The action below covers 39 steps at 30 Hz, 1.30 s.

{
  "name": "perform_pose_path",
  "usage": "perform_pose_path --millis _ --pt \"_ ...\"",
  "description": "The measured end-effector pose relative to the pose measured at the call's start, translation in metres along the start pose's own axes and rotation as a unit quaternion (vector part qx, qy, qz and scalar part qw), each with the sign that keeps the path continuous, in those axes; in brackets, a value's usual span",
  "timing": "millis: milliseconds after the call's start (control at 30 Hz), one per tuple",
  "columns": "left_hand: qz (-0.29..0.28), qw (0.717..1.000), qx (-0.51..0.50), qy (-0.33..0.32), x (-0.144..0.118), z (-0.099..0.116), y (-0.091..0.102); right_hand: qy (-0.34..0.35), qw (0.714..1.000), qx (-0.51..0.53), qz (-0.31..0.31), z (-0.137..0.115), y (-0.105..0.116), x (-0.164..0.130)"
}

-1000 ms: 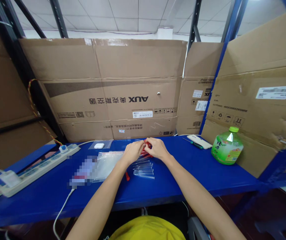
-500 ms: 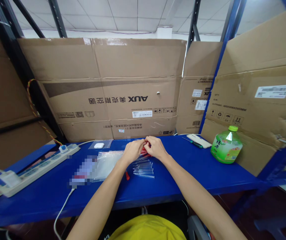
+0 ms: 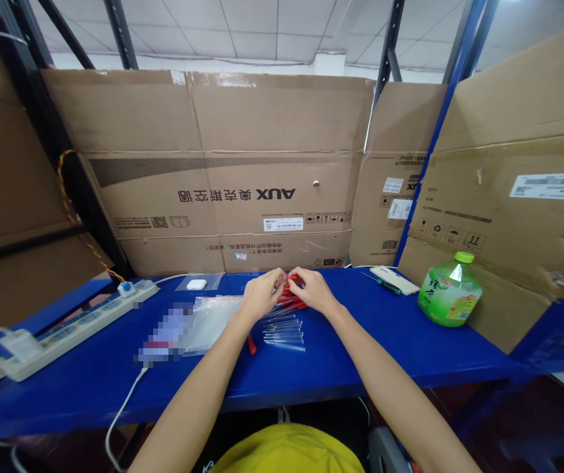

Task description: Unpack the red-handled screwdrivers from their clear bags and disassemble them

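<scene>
My left hand [image 3: 263,293] and my right hand [image 3: 312,289] meet near the back of the blue table, fingertips close together. The right fingers pinch a red rubber bulb [image 3: 290,280]. Curled fingers on the left hand are closed too, but what they grip is hidden. Beneath and between the hands lies a pile of red bulbs [image 3: 289,299], partly covered by my fingers. Clear thin dropper tubes [image 3: 284,332] fan out in front of the pile. One loose red bulb [image 3: 253,345] rests beside my left forearm.
Left of my hands are clear plastic bags [image 3: 210,322], a blurred-out phone [image 3: 166,335] on a cable and a power strip [image 3: 85,325]. At right lie a green-handled screwdriver [image 3: 389,286], a pale flat case [image 3: 396,280] and a green bottle [image 3: 449,292]. Cardboard [image 3: 242,118] walls the table.
The fingertips have drawn slightly apart, and more red shows between them. The view has shifted a little; the tubes and the loose bulb lie as before.
</scene>
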<state>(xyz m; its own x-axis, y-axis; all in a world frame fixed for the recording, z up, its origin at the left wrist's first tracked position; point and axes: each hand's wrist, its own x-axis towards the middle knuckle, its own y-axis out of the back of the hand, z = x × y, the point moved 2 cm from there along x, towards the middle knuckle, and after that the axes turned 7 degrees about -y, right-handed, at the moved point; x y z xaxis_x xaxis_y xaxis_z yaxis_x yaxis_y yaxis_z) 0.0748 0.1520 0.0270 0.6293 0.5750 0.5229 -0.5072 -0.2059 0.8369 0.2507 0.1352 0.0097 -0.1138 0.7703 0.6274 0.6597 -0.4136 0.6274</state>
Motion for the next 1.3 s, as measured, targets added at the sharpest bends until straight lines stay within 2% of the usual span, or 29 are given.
perform_pose_path --millis 267,533,800,1167,1300 --pt "-0.034 0.999 -0.017 -0.028 0.001 -0.001 -0.005 0.011 1.000 -0.015 -0.014 -0.005 0.002 -0.002" --pt "-0.053 0.997 0.033 -0.034 0.002 -0.003 -0.010 0.009 0.996 -0.092 -0.012 -0.011 0.003 -0.003" --pt "-0.029 0.997 0.052 -0.042 0.003 0.000 -0.007 0.013 0.993 -0.113 0.015 -0.012 -0.004 -0.002" --pt "-0.027 0.997 0.029 -0.059 0.003 0.001 -0.002 0.038 0.995 -0.096 0.007 -0.012 -0.003 -0.001" --pt "-0.008 0.998 0.019 -0.055 0.002 0.000 -0.003 0.039 0.997 -0.063 0.001 -0.010 0.000 -0.001"
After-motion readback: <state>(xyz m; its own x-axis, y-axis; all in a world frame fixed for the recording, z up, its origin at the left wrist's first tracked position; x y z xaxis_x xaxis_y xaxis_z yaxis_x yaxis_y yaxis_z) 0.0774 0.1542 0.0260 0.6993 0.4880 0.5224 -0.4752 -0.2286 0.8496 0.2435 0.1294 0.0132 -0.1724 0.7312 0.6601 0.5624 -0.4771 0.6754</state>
